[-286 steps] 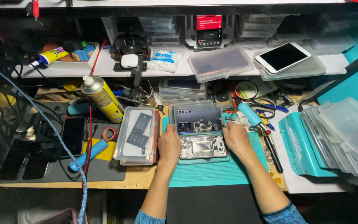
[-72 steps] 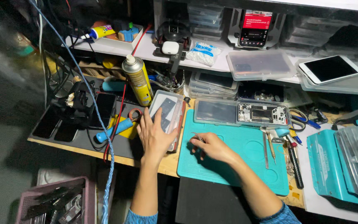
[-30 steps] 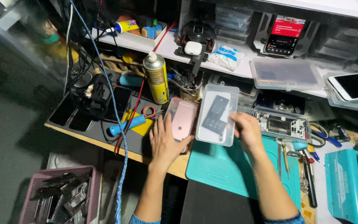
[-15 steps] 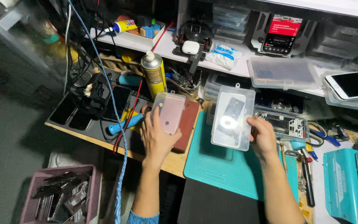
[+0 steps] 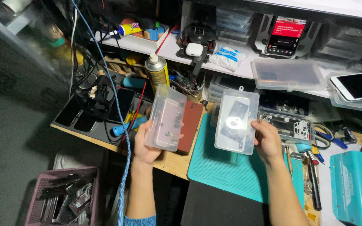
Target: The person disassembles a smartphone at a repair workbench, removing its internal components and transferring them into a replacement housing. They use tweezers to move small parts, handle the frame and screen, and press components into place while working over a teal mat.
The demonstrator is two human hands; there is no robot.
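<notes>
Dim bench, glare on plastic lid [image 5: 232,122]

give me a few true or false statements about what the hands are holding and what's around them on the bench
1. The left hand holds a clear plastic box. True.
2. The right hand rests flat on the teal mat. False: it holds a second clear box above the mat.
3. A yellow spray can stands behind the left-hand box. True.
4. The pink basket sits on the shelf. False: it is low down, left of the bench.
5. An opened phone lies beside the right hand. True.
</notes>
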